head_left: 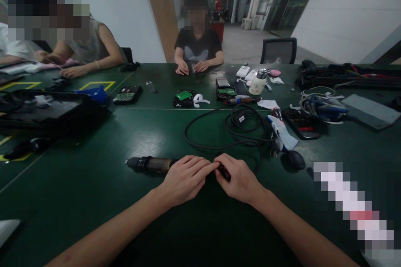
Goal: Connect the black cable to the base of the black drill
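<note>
An electric screwdriver lies sideways before me on the green table, its tip pointing left. My left hand is closed over the rear half of its body, which the fingers partly hide. At the tool's back end, my right hand is closed with thumb and fingers round a dark piece, seemingly the cable end; the fingers cover most of it. The two hands touch or nearly touch at the fingertips. Beyond them a black cable lies in loose loops.
Hard drives and a cream cup stand farther back. On the right are a blue-and-white packet, a black rubber bulb and bundled cables. A black tray is at left. A co-worker sits opposite; others sit left.
</note>
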Demonstrator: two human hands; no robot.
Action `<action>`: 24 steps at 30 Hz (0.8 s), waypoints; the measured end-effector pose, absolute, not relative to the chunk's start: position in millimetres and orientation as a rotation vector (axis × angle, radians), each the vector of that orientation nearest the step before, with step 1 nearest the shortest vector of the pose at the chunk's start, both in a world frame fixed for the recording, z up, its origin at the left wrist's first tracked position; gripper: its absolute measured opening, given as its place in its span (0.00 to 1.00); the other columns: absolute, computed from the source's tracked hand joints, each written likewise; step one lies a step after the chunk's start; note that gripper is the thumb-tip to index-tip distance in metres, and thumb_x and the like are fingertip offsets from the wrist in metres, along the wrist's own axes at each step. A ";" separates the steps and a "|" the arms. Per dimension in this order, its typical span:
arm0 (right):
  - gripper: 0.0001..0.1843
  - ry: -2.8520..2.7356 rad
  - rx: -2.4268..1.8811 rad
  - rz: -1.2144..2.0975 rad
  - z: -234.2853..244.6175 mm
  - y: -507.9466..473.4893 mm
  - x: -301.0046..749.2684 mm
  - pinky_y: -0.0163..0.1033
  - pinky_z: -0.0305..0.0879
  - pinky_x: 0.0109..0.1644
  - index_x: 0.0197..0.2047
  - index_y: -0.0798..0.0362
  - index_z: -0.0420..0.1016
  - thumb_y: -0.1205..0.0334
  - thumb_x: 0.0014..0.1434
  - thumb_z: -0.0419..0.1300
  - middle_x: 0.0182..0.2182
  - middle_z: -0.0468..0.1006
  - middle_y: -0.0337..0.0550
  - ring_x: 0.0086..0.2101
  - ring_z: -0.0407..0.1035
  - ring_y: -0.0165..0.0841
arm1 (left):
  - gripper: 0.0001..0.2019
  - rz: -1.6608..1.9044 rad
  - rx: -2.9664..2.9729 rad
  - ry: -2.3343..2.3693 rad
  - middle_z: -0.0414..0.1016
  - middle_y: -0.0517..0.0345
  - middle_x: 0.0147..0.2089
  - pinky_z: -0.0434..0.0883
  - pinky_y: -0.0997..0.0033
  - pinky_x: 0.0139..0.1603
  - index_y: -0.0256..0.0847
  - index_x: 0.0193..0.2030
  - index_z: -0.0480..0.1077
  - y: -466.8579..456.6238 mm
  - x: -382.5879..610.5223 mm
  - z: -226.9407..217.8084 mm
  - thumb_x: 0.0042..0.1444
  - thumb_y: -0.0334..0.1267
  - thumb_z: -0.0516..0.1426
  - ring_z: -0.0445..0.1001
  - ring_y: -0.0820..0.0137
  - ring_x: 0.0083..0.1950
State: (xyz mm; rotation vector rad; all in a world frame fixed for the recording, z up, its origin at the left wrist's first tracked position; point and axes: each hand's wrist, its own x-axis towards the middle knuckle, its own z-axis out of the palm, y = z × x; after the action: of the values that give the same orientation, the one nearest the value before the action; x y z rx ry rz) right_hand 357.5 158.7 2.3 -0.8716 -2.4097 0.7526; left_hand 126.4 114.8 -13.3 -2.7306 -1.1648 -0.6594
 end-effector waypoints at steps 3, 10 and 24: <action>0.09 -2.411 -0.871 0.754 3.2 158.4 357.4 0.37 0.64 0.35 0.50 0.49 0.68 0.69 0.67 0.58 0.42 0.74 0.42 0.34 0.69 0.33 | 0.23 -0.685 -2.693 -1.192 0.77 0.53 0.59 0.71 0.60 0.58 0.43 0.71 0.61 114.6 126.8 -12.7 0.71 0.34 0.52 0.76 0.65 0.56; 0.09 -2.419 -0.879 0.743 3.6 158.4 357.9 0.38 0.65 0.36 0.50 0.50 0.68 0.68 0.68 0.58 0.43 0.74 0.43 0.35 0.70 0.33 | 0.23 -0.676 -2.697 -1.177 0.77 0.53 0.58 0.72 0.60 0.58 0.42 0.71 0.61 114.8 127.7 -11.5 0.71 0.34 0.52 0.76 0.66 0.56; 0.07 -2.379 -0.866 0.766 5.3 158.0 357.4 0.36 0.65 0.34 0.48 0.49 0.69 0.68 0.68 0.58 0.40 0.74 0.42 0.33 0.69 0.33 | 0.21 -0.793 -2.718 -1.187 0.77 0.50 0.58 0.74 0.58 0.58 0.40 0.68 0.64 114.0 129.5 -7.1 0.69 0.33 0.53 0.77 0.63 0.57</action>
State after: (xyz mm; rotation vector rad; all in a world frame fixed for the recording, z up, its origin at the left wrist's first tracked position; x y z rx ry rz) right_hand 357.4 158.0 5.3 -0.8657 -2.3789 0.7663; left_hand 129.5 114.0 -7.1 -2.7178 -1.1868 -0.7931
